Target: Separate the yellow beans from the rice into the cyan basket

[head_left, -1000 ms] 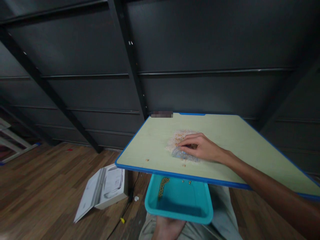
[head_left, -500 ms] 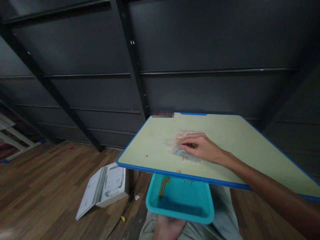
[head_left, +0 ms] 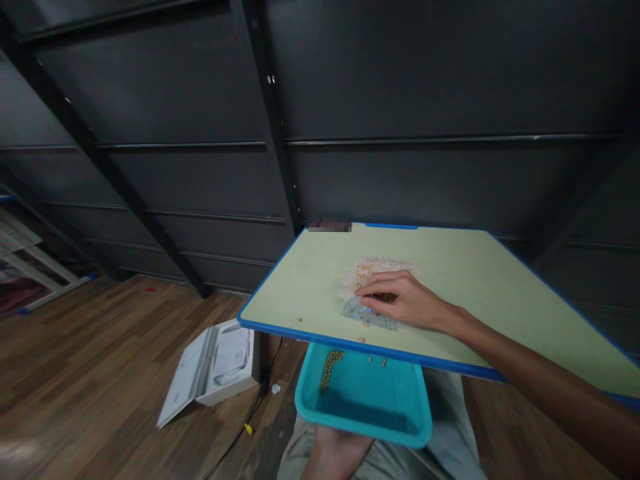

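My right hand [head_left: 400,300] is low over a flat patch of pale, rice-like grains [head_left: 350,283] on the tabletop. Orange-yellow round bits [head_left: 367,269] are mixed among the grains. Thumb and index finger curve together in a pinch, tips nearly meeting; anything held there is too small to make out, and the other fingers curl out of sight. Just under the thumb shows a curved, grey-blue, protractor-like shape [head_left: 356,310]. My left hand [head_left: 340,448] supports a turquoise tray [head_left: 370,400] from below at its near edge; its fingers are hidden underneath. Several small round beans [head_left: 329,370] line the tray's left side.
The pale table [head_left: 500,293] has a blue rim, and the tray sits below its near edge. A few loose bits [head_left: 299,320] lie near that edge. On the wooden floor are an opened white box [head_left: 233,357] and a black cable [head_left: 260,400]. A dark panelled wall [head_left: 425,180] stands behind.
The view has shifted slightly. My right hand stays over the grains with a small change in its finger pose. The tray remains supported by my left hand.
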`<state>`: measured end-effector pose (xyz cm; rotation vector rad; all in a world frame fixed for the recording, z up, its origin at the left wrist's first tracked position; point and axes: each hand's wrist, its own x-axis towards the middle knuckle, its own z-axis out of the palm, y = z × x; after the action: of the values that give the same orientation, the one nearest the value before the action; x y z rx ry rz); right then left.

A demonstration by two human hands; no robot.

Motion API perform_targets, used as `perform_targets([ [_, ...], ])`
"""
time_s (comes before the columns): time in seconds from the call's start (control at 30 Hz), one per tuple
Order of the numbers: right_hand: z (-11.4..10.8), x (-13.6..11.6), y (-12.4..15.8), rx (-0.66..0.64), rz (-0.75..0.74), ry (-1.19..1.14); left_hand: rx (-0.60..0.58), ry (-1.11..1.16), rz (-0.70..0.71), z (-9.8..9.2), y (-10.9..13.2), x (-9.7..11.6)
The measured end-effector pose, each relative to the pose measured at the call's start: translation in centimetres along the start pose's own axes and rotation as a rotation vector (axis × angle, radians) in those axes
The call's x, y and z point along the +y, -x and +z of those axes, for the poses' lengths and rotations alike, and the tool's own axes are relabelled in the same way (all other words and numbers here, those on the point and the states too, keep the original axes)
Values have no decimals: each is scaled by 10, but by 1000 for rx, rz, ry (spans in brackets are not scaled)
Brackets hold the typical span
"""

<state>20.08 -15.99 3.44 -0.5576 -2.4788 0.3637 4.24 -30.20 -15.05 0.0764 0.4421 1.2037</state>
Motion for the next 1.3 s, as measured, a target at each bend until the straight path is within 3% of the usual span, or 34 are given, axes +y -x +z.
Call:
perform_targets([
  [0.13,2,-3,1,-11,-1,-34,-140,53,-4,-2,-4,-1],
  [0.27,6,-7,1,-17,-12,-64,-187,85,25,3,-6,-2],
  [0.37,8,-11,1,-37,-18,-96,-168,124,65,10,-5,-2],
  [0.73,10,-16,-7,-14,-14,-88,-85,95,6,28,7,8],
  [1.1,39,-33,-63,-96,-77,-79,-90,105,54,-18,3,28],
  [1.3,20,-22,-56,-58,-42,-87,-183,101,84,-24,2,25],
])
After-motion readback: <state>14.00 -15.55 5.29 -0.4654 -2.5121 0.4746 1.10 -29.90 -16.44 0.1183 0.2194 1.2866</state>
